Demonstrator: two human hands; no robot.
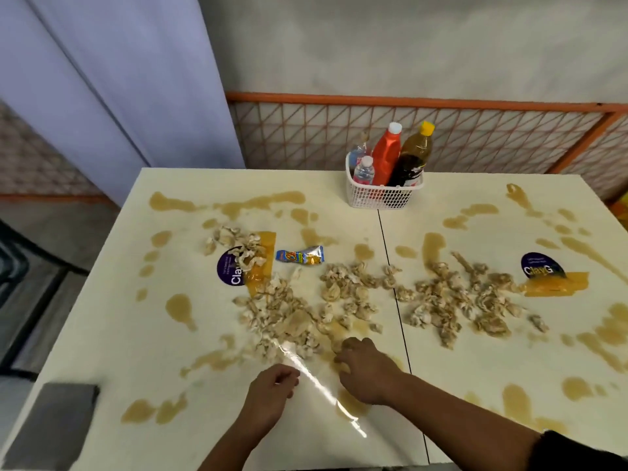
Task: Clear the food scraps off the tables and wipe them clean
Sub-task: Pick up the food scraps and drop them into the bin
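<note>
Two white tables (163,334) stand pushed together, smeared with brown liquid. Pale food scraps (289,317) lie in a heap on the left table, and more scraps (455,300) lie on the right one. A crumpled snack wrapper (300,256) rests beyond the left heap. A clear plastic bag (319,385) lies on the near part of the left table and shows as a shiny streak. My left hand (272,392) pinches its edge. My right hand (365,368) rests beside the scraps with fingers curled down; what is under them is hidden.
A white basket (384,195) with several bottles stands at the back on the seam between the tables. A grey cloth (51,423) lies at the near left corner. Purple round stickers (229,270) mark each table. An orange mesh fence (441,134) runs behind.
</note>
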